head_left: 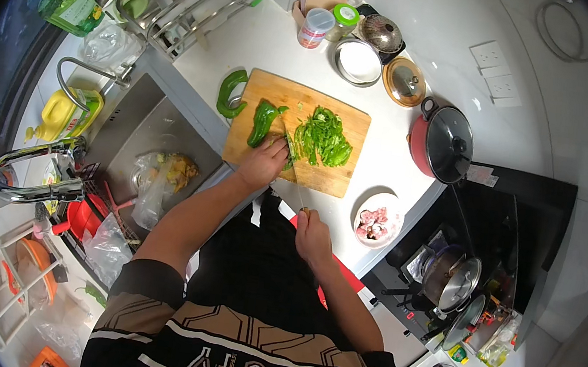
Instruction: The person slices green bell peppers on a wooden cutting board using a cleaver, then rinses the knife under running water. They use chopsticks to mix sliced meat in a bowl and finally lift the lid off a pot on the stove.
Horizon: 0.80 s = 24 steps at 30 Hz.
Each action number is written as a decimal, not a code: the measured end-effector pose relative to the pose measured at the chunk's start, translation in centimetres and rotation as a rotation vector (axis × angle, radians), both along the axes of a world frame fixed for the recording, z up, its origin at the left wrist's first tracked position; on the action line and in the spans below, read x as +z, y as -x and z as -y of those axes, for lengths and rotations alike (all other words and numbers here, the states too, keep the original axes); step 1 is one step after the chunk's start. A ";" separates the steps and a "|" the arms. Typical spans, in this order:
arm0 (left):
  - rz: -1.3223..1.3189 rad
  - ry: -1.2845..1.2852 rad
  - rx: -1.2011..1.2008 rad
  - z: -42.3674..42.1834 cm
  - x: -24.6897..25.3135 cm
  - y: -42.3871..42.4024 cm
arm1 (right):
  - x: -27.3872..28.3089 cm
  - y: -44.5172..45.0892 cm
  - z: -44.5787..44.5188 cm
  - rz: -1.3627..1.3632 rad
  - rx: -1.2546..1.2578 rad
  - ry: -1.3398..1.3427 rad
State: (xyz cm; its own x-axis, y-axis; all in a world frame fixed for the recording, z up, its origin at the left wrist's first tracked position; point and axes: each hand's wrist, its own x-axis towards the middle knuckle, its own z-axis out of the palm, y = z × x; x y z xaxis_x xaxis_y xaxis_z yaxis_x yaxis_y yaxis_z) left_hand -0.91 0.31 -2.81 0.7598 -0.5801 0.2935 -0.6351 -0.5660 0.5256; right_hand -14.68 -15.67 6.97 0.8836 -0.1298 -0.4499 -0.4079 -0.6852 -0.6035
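Note:
My right hand [314,236] grips the handle of a kitchen knife [296,166], whose blade points away from me over a wooden cutting board [356,130]. On the board my left hand [265,162] presses a piece of green pepper [289,156] against the left side of the blade; the fingers partly hide it. Sliced green pepper [324,138] lies in a heap right of the knife. A larger green pepper piece [263,122] rests beyond my left hand. Another long green pepper [228,93] lies at the board's left edge, partly over a metal ring-like rim.
A bowl of raw meat pieces [377,220] stands right of the board. Beyond it are a lidded red pot [440,143] and a black stove [535,213] with a steel pot. The sink [132,108] is at the left. Jars and an empty-looking white bowl [358,62] stand behind.

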 end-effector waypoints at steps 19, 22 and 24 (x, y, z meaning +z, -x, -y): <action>0.061 -0.046 -0.013 0.0 1.7 -0.3 | -0.4 1.0 0.8 0.049 -0.127 -0.028; 0.057 -0.064 -0.001 0.0 1.4 -0.6 | -0.3 1.5 0.0 0.030 -0.040 0.053; 0.078 -0.094 0.020 0.0 1.4 -0.5 | 0.2 1.4 -0.4 0.006 -0.010 0.071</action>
